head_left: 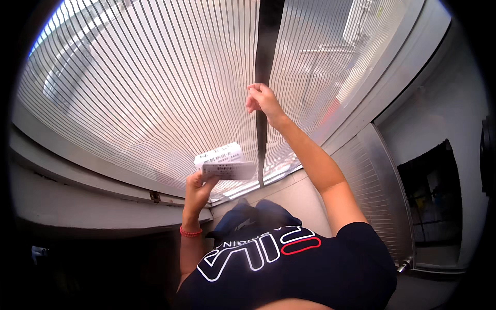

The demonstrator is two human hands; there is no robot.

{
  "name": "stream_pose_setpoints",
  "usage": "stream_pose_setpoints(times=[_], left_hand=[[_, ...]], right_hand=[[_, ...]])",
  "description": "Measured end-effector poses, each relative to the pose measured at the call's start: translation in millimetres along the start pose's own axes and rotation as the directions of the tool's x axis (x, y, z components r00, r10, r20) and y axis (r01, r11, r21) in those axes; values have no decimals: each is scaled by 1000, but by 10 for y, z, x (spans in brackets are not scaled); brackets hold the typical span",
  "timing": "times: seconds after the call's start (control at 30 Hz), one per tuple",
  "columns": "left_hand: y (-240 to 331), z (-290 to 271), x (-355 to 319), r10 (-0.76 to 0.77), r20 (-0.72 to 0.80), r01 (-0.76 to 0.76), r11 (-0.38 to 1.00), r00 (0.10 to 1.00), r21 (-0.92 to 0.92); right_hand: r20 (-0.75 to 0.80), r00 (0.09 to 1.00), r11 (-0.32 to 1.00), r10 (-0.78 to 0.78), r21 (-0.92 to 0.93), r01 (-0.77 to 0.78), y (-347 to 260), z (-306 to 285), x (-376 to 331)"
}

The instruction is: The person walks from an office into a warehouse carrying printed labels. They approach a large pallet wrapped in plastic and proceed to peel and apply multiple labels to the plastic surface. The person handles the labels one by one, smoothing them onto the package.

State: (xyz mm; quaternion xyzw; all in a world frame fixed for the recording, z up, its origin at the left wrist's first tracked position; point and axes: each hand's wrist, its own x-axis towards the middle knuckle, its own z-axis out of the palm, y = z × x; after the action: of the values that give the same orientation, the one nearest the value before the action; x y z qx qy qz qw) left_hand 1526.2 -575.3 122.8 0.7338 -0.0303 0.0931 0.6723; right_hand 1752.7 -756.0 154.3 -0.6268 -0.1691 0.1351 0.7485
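My left hand (195, 192), with a red bead bracelet (190, 232) at its wrist, grips white printed paper cards (229, 171). One card tips toward me while another stands up behind it. Higher up and to the right, my right hand (264, 103) is raised in front of a dark vertical bar (262, 139). Its fingers are bent inward, and whatever they may pinch is too small to make out. Whether this hand touches the bar cannot be told. Behind both hands spreads a see-through panel with dark stripes (155, 93).
A pale metal frame (377, 82) borders the panel on the right. Beyond it are a ribbed grey door (369, 181) with a metal handle (404, 266) and a dark opening (434, 191). A pale ledge (103, 209) curves along the left. Light floor (305, 199) shows below.
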Motion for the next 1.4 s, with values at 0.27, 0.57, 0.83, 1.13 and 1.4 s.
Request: stream_pose_setpoints(times=[0.27,0.57,0.83,1.13,1.4], left_hand=[[-193,19,2034,107,236,-106,994,966,-15],[-902,123,4018,168,212,-221,941,963,257],[-1637,-1835,4501,117,-504,52,949,855,310],[-3174,-2826,4927,-244,-793,365,931,558,-29],[-3445,-1780,9397,-212,-128,207,977,969,-49]], right_hand=[[37,999,985,39,-170,-33,-199,-148,1418],[-15,1000,990,3,-142,-5,-841,-1255,2534],[-645,570,786,-509,-78,613,-1371,-2941,2393],[-675,438,752,-593,-271,600,-596,-2601,4093],[-66,737,734,-673,-186,654,-709,-1874,7275]])
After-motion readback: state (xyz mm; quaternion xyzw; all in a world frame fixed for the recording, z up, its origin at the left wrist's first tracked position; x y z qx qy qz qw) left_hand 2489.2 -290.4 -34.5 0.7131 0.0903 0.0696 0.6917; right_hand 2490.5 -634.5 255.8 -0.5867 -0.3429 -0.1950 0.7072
